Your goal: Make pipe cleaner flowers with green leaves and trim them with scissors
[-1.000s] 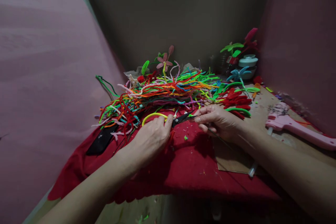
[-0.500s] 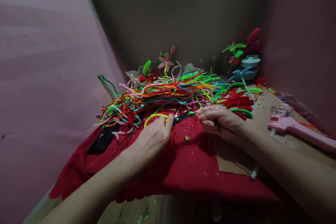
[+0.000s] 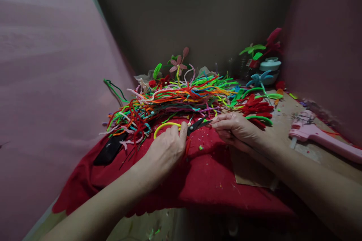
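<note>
My left hand (image 3: 168, 146) is closed around the yellow handles of a pair of scissors (image 3: 193, 128), whose dark blades stand apart and point right. At the blade tips, my right hand (image 3: 236, 130) is closed in a pinch. What its fingers hold is too small and dark to make out. Just beyond both hands lies a big heap of colourful pipe cleaners (image 3: 181, 96). Red looped pipe-cleaner pieces (image 3: 256, 107) lie right behind my right hand. Small green and pale clippings (image 3: 201, 147) are scattered on the red cloth (image 3: 209, 180) below the scissors.
A pink glue gun (image 3: 319, 135) rests at the right near a cardboard sheet (image 3: 249, 171). On the left lies a black phone-like object (image 3: 110, 150). Pipe-cleaner flowers (image 3: 178, 66) and a pale blue lidded jar (image 3: 270, 66) stand behind. Walls rise close on both sides.
The scissor blades have spread wider apart. My right hand has shifted very slightly left at the blade tips. Otherwise the scene looks the same.
</note>
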A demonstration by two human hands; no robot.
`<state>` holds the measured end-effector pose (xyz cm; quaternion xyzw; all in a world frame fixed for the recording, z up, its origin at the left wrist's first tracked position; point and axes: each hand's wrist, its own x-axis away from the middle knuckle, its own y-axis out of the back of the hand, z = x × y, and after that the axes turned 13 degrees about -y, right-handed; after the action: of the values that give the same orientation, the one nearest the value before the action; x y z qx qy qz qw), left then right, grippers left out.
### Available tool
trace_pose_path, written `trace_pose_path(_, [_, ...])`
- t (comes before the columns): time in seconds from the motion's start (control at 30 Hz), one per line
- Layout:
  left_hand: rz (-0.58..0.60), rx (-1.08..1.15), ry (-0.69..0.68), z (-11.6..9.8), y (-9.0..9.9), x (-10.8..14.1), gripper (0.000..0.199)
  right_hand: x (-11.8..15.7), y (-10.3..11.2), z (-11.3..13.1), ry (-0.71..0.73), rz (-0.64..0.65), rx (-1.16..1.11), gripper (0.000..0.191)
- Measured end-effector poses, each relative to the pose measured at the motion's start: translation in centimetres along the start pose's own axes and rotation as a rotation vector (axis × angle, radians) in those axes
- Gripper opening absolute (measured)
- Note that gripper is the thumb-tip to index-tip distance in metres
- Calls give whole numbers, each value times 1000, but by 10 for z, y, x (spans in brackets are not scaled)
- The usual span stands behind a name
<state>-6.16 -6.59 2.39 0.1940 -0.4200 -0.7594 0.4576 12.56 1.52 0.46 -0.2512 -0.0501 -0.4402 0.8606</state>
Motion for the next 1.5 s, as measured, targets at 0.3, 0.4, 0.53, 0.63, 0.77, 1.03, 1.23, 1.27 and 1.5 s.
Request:
trace_pose_path(0.3, [3, -71, 8, -1, -3, 3, 54, -4, 0, -2, -28, -41, -46, 8])
trace_pose_path(0.4, [1, -44, 6, -1, 0, 4, 53, -3, 0, -2, -38, -18, -67, 8])
trace_pose_path(0.53, [-2, -23, -7, 0, -2, 4, 49, -3, 0, -2, -39, 0, -121, 11])
trace_pose_path(0.63, [0, 26, -2, -2, -7, 2, 48, -5, 2, -1, -50, -10, -145, 13])
trace_pose_path(0.77, [-36, 208, 28, -2, -11, 4, 49, -8, 4, -3, 44, -92, -85, 14])
trace_pose_path(1.03, [-459, 1570, 347, 5, 5, -3, 37, -1, -5, -1, 208, -155, 190, 12])
trace_pose_path(1.23, [-708, 2158, 500, 1, 22, -27, 49, 10, -11, -11, 464, -170, 610, 9])
trace_pose_path(1.27, [-711, 2189, 485, 0, 22, -29, 49, 11, -12, -12, 508, -180, 663, 9])
trace_pose_path(1.5, [-765, 2228, 394, 0, 18, -28, 49, 11, -12, -7, 231, -36, 385, 15])
